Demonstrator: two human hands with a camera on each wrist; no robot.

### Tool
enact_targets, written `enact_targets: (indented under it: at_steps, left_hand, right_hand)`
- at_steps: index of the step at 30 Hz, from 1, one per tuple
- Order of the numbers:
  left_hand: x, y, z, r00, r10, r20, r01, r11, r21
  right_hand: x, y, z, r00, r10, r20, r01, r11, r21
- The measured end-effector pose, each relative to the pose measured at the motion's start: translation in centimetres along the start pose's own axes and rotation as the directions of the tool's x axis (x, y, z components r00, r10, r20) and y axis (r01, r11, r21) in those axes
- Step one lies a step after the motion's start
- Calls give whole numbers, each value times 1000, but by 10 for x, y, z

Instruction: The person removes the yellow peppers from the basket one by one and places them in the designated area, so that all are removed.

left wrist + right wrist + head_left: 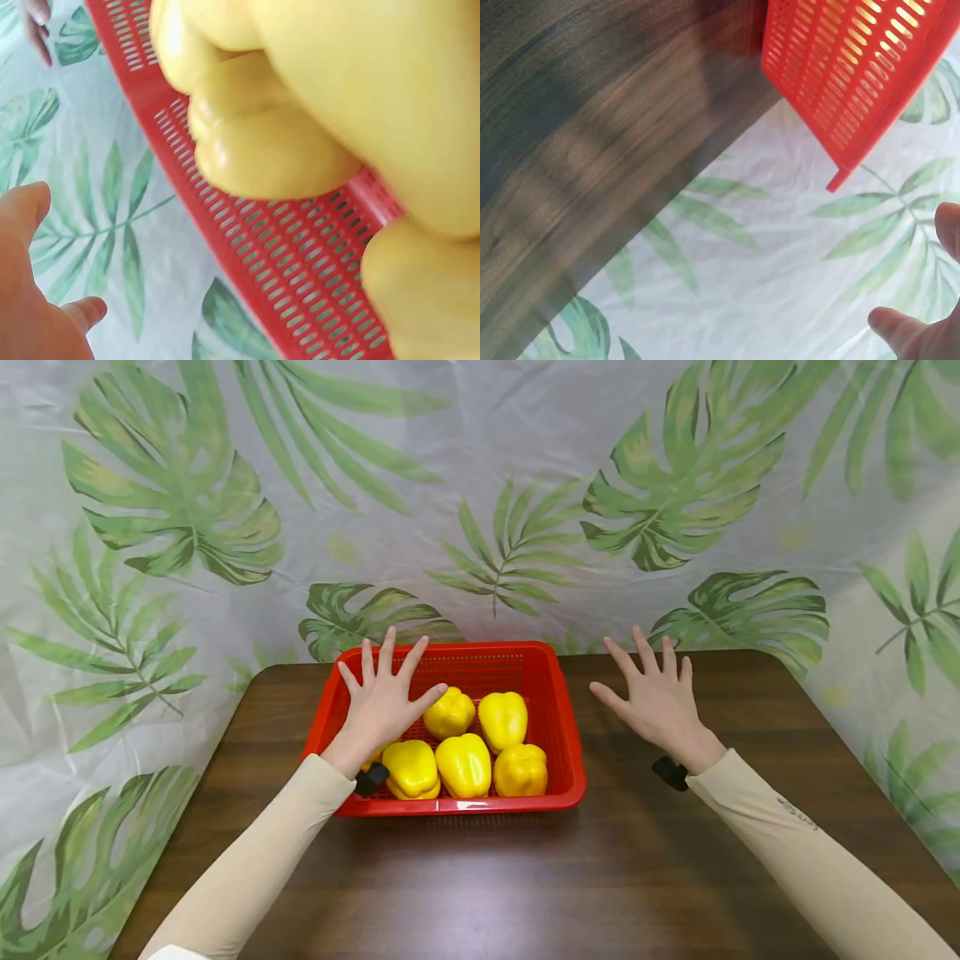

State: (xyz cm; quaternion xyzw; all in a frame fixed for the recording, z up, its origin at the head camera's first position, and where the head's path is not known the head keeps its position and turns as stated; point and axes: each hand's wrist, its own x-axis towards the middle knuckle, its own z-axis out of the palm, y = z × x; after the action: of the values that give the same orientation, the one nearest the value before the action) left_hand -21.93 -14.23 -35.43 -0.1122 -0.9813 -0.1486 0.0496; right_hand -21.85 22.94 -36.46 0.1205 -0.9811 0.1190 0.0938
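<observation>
A red plastic basket (566, 727) with slotted walls stands on the table and holds several yellow bell peppers (464, 765). Above the basket's left part, my left hand (381, 702) is spread with straight fingers and holds nothing; it hides some of the basket behind it. Close-up peppers (270, 142) and the basket's slotted wall (277, 277) fill much of the left wrist view. To the right of the basket, my right hand (658, 697) is spread over the table, also holding nothing. The right wrist view shows its fingertips (896, 322) apart from the basket.
The dark wooden table (465, 885) extends in front of the basket and to both sides. Behind it hangs a pale cloth (517, 443) printed with green leaves. A small black device (670, 772) sits at my right wrist, another (371, 779) at my left.
</observation>
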Motion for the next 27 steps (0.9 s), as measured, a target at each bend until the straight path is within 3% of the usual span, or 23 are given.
enact_targets:
  at_steps: [10, 15, 27]
  left_hand:
    - [-12, -16, -27, 999, -4, 41, 6, 999, -37]
    - [-22, -30, -41, 997, 18, 73, -12, 996, -88]
    - [-42, -75, -65, 988, 88, 125, -50, 958, -281]
  right_hand:
    - [2, -4, -7, 998, -56, -27, 56, 998, 1]
    - [6, -6, -9, 993, -109, -47, 112, 992, 60]
    - [15, -24, -12, 970, -224, -91, 242, 913, 328]
